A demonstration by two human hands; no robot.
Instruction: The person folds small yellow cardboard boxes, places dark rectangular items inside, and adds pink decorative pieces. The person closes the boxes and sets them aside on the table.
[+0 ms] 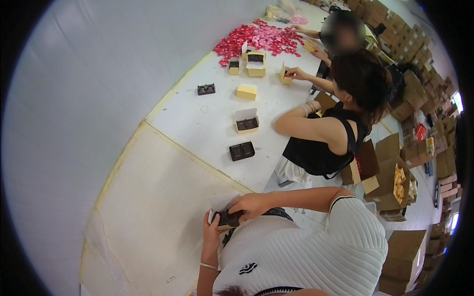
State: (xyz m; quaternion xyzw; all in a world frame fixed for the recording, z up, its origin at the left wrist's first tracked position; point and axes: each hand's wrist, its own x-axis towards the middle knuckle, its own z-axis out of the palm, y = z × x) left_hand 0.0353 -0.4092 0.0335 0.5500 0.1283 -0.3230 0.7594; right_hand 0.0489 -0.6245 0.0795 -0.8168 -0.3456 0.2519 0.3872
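Close to my body, a small yellow box point(227, 227) with its white lid flap raised is held over the table's near edge. My left hand point(212, 228) grips its side, thumb at the rim. From the other side my right hand point(250, 204) reaches over the top with bent fingers on a dark plastic tray insert point(222, 217). The insert looks seated in the box at least in part; fingers cover the rest. Farther along the table lie a loose black two-section insert point(242, 151) and an open yellow box point(247, 123) with a dark insert inside.
A white table point(143, 192) runs along a pale wall. Beyond lie a closed yellow box point(246, 92), another black insert point(206, 89) and a heap of red and pink packets point(261, 37). Two co-workers handle yellow boxes. Cardboard cartons point(390, 177) stand behind at right.
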